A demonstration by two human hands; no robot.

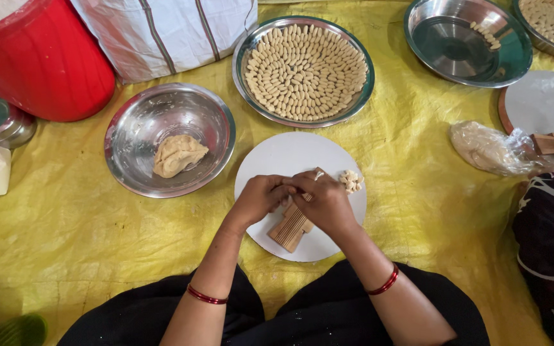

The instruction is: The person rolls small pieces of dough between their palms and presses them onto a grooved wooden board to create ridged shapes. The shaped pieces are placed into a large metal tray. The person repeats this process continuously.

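A: How were the 2 hands set?

B: The left hand [259, 198] and right hand [324, 203] met over the ridged wooden board [291, 227], fingers curled nearly closed, pinching something small at its upper end; I couldn't tell what.

A: And doing it well?

B: Probably light, even pressure down the grooves. Shaped dough pieces [351, 181] lay just beyond the right fingertips, on the round white board [283, 157].

Both hands, left [261, 197] and right [324, 202], on ridged wooden board [291, 228] atop round white disc [290, 156].
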